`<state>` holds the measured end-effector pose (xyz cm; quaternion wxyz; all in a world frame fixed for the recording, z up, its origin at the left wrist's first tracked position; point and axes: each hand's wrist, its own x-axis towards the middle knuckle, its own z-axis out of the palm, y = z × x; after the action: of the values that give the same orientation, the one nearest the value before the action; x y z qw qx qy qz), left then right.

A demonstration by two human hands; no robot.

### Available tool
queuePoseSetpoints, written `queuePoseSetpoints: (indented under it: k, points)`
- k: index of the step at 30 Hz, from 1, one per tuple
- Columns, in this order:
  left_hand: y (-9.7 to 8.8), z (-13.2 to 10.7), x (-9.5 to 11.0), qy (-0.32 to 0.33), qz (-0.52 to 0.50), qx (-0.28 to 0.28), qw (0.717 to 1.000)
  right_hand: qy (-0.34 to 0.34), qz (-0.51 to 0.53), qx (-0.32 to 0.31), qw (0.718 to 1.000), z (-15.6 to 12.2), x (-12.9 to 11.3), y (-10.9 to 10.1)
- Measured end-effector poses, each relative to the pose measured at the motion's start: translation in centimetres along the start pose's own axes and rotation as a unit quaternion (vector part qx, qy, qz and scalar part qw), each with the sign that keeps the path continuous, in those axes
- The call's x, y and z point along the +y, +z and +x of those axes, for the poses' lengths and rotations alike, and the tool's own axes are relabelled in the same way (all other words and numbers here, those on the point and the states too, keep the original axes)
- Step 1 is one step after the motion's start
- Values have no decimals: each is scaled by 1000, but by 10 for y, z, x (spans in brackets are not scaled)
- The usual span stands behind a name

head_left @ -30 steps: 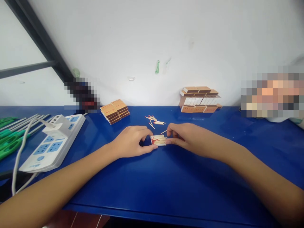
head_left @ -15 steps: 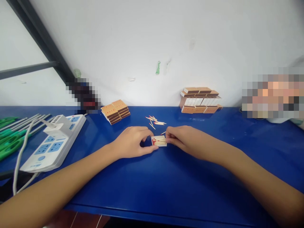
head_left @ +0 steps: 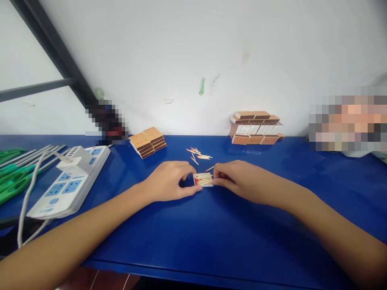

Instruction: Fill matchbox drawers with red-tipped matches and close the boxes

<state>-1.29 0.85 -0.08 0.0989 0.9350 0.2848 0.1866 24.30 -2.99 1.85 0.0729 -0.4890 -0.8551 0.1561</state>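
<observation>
A small white matchbox tray (head_left: pixel 203 179) full of red-tipped matches lies on the blue table (head_left: pixel 193 233). My left hand (head_left: pixel 167 181) curls round its left end, thumb and fingers pinching it. My right hand (head_left: pixel 234 176) grips its right end with pinched fingers. One loose match (head_left: pixel 209 169) lies just behind the tray, and several more loose matches (head_left: pixel 198 154) are scattered farther back.
A stack of orange matchboxes (head_left: pixel 148 141) sits at back left, a larger pile of matchboxes and sleeves (head_left: pixel 255 127) at back right against the wall. A white power strip (head_left: pixel 71 181) with a cable and green-handled tools (head_left: pixel 15 173) lie at left.
The tray and both hands have hardly moved; my right fingers shifted slightly at the tray's right end.
</observation>
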Motion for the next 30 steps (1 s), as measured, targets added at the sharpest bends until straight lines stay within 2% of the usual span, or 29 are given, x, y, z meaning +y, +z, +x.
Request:
queuePoseSetpoints:
  k: [4, 11, 19, 30]
  points:
    - [1, -1, 0, 2, 2, 3, 1000, -12, -2, 0, 1000, 2, -3, 2]
    - [0, -1, 0, 8, -2, 2, 1000, 7, -6, 1, 1000, 6, -8, 4]
    - [1, -1, -1, 11, -3, 7, 1000, -14, 30, 46, 998, 4, -7, 1]
    - [0, 0, 1, 15, -3, 0, 1000, -28, 52, 52, 997, 2, -7, 2]
